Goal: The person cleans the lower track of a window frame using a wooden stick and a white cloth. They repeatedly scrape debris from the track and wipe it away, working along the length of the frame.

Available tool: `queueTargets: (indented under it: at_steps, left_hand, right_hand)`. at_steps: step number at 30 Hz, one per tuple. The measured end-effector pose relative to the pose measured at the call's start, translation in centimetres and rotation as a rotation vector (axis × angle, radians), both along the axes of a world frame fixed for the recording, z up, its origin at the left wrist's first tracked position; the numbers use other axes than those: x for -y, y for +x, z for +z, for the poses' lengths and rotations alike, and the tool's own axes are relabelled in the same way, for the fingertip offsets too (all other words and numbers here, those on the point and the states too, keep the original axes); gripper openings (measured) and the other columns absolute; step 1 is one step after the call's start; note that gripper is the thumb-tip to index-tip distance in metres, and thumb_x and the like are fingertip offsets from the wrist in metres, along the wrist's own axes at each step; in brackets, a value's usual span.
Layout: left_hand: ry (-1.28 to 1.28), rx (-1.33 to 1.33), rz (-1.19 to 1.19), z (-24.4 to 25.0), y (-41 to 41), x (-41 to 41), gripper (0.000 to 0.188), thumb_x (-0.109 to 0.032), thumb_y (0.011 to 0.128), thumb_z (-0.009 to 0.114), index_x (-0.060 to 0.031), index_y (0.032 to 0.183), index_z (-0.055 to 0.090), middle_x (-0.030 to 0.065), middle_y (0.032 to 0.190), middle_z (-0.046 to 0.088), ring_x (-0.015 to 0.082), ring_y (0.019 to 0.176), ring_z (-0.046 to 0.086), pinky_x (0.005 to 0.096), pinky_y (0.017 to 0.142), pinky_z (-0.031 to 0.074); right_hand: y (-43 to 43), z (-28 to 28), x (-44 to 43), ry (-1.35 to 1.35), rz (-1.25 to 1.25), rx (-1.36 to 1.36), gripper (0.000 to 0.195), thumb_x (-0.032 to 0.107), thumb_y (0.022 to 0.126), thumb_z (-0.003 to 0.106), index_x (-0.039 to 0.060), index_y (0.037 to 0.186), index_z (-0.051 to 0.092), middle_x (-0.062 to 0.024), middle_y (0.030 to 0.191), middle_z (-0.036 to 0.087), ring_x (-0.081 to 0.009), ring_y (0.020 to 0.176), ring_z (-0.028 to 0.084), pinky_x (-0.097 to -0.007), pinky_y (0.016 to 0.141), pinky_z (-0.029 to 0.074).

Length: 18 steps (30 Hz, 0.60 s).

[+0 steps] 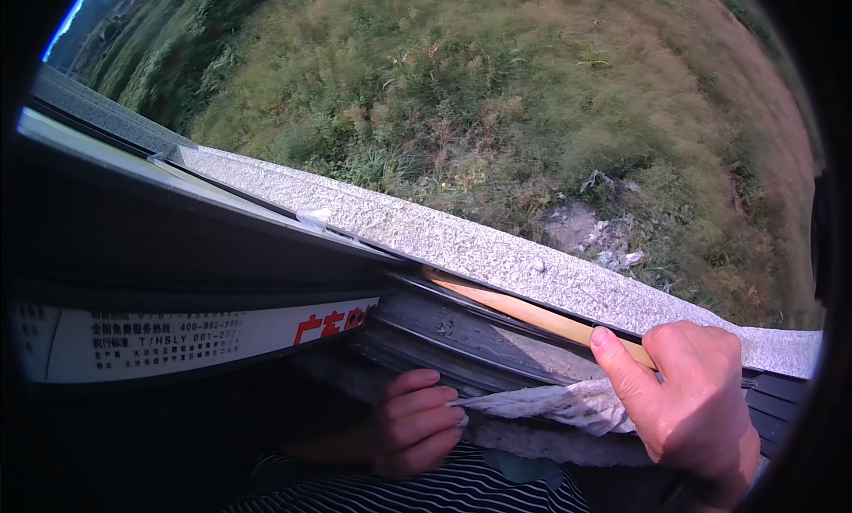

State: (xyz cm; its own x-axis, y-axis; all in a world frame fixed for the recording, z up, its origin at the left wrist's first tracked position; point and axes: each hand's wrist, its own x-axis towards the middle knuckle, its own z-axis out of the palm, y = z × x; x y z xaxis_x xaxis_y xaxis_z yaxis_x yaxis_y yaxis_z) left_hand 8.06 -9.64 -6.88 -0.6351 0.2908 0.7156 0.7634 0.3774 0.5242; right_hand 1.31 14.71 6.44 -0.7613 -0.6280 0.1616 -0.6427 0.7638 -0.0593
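Note:
My right hand (692, 393) grips a flat, light-coloured wooden stick (526, 308), with the thumb laid along its top. The stick's far end reaches into the dark window frame track (459, 333) at the sash's edge. Beneath my right hand, a crumpled whitish cloth (566, 406) stretches left to my left hand (423, 423). The fingers of my left hand are curled, pinching the cloth's pointed end in shadow. Whether my right hand also holds the cloth's other end is hidden.
A dark window sash (166, 247) with a printed white label strip (200, 343) covers the left. Outside the frame runs a rough, pale ledge (426, 227), and beyond it lies overgrown grass (466, 100) with some pale debris (599, 230). Striped fabric (399, 490) shows at the bottom.

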Motion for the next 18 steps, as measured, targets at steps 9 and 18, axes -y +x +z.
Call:
queueTargets:
  at_steps: [9,18]
  left_hand:
    - [-0.035,-0.003,0.019,0.2,0.0,0.0,0.016,-0.003,0.084,0.067,-0.0019,0.098,0.058,0.0141,0.103,0.062,0.0274,0.097,0.063,0.0482,0.092,0.053]
    - [-0.026,-0.034,0.01,-0.2,-0.2,-0.1,0.02,0.001,0.08,0.067,-0.001,0.098,0.058,0.0156,0.105,0.061,0.0297,0.097,0.062,0.051,0.092,0.053]
  right_hand:
    - [-0.2,-0.2,0.0,-0.03,0.028,0.022,0.033,0.003,0.068,0.07,0.0026,0.101,0.072,-0.0051,0.059,0.04,-0.0203,0.046,0.046,-0.0337,0.039,0.032]
    - [-1.2,-1.0,-1.0,-0.14,0.066,0.093,0.035,0.007,0.069,0.067,0.0038,0.104,0.072,-0.0048,0.059,0.042,-0.0193,0.046,0.051,-0.0337,0.038,0.036]
